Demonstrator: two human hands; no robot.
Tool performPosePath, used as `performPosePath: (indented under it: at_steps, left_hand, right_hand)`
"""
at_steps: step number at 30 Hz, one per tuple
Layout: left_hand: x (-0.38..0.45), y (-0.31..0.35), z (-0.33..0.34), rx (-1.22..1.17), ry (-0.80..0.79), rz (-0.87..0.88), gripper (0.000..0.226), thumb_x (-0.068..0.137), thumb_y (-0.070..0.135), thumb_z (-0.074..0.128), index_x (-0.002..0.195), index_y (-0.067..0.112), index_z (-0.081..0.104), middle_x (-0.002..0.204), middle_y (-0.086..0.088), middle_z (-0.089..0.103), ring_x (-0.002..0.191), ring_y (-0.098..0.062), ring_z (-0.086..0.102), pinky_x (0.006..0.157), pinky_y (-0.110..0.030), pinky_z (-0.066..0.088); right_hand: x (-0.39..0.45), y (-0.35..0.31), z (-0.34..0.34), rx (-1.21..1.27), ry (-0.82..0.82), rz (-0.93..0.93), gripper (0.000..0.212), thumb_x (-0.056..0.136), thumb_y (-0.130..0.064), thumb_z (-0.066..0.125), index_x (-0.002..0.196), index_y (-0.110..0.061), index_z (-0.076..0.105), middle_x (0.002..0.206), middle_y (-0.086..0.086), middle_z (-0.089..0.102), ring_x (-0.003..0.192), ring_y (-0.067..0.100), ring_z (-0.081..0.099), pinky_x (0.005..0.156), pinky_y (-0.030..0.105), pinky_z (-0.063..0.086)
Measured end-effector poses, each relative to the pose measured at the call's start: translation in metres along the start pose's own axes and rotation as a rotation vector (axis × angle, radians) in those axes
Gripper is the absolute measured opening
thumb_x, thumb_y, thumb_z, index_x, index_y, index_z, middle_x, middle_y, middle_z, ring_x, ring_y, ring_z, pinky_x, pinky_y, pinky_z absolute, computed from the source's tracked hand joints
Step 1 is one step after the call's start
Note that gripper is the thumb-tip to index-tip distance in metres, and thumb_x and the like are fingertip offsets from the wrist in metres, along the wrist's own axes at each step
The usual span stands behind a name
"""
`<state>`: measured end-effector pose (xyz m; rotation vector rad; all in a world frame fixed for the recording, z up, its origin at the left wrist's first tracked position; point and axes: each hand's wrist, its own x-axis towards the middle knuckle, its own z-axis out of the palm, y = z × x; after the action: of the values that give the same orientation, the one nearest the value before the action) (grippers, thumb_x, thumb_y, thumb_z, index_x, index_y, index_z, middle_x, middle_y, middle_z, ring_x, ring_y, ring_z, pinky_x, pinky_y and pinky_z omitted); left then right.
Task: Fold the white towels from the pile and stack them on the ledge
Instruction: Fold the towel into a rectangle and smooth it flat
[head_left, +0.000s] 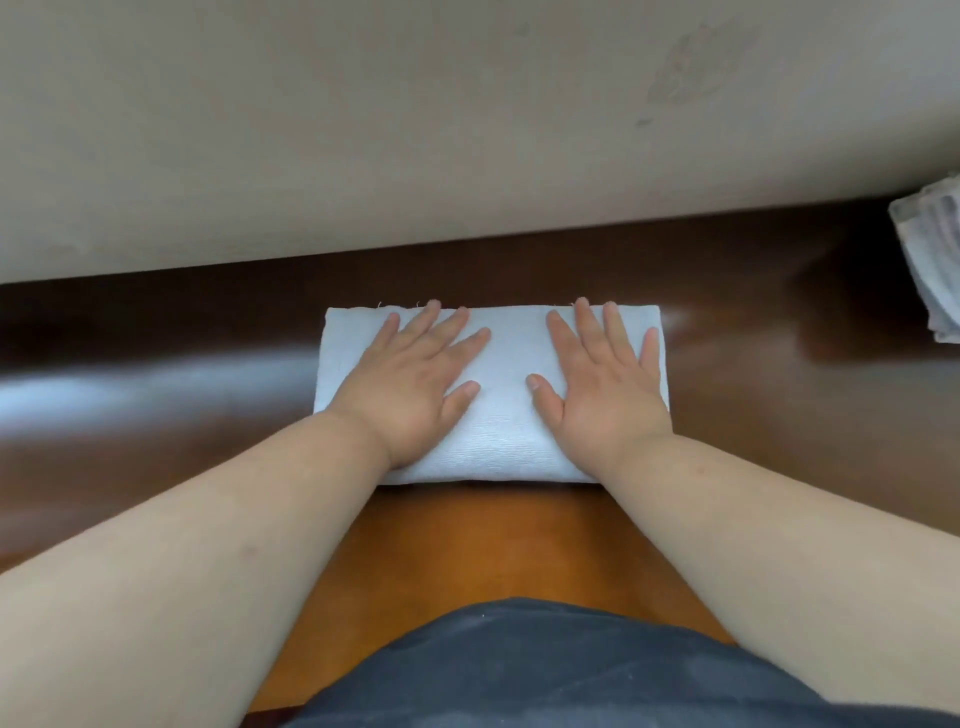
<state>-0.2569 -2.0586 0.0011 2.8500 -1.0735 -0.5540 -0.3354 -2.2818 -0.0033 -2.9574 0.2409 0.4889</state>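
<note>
Towel: folded, white, laid on dark ledge. Pressed flat by left hand and right hand, fingers straight, nothing gripped. Stack at right edge.

Looks like room in home, not sure. Shiny brown wood ledge runs along plain beige wall. Stack of folded cloths sits at right edge.
</note>
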Motion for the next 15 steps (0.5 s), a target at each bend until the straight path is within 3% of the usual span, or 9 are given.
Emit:
performPosePath:
  at_steps: [4,8,12,15]
  left_hand:
    - [-0.002,-0.031,0.008,-0.114,0.055,-0.238,0.068,0.093,0.057,0.007,0.157,0.032,0.01,0.164,-0.001,0.014,0.151,-0.022,0.004,0.121,-0.05,0.003]
    - [0.001,-0.041,0.014,-0.158,0.058,-0.234,0.067,0.094,0.056,0.009,0.156,0.032,0.012,0.163,0.0,0.017,0.151,-0.023,0.006,0.121,-0.053,0.007]
    - [0.002,-0.037,0.01,-0.151,0.06,-0.268,0.071,0.091,0.06,0.007,0.156,0.033,0.01,0.165,-0.003,0.011,0.151,-0.026,0.003,0.121,-0.052,0.006]
    - [-0.004,-0.031,0.009,-0.157,0.014,-0.527,0.08,0.085,0.075,0.016,0.155,0.038,0.004,0.165,-0.002,-0.001,0.15,-0.029,0.001,0.119,-0.047,0.009]
  right_hand:
    - [0.005,0.0,0.006,-0.047,0.037,-0.007,0.073,0.093,-0.068,0.006,0.157,-0.033,0.0,0.167,-0.002,0.002,0.153,0.023,-0.008,0.12,0.058,-0.006]
    - [0.008,0.002,0.006,-0.029,0.023,-0.027,0.073,0.093,-0.069,0.003,0.157,-0.032,0.001,0.167,-0.003,0.004,0.154,0.023,-0.006,0.119,0.057,-0.007]
    - [0.005,0.002,0.0,0.007,0.005,-0.042,0.067,0.096,-0.056,-0.002,0.158,-0.031,-0.001,0.167,-0.003,-0.001,0.153,0.021,-0.01,0.119,0.054,-0.009]
    - [-0.001,0.016,-0.004,0.15,-0.002,0.042,0.059,0.1,-0.047,0.008,0.157,-0.034,0.009,0.167,-0.003,-0.002,0.153,0.02,-0.008,0.121,0.051,-0.005]
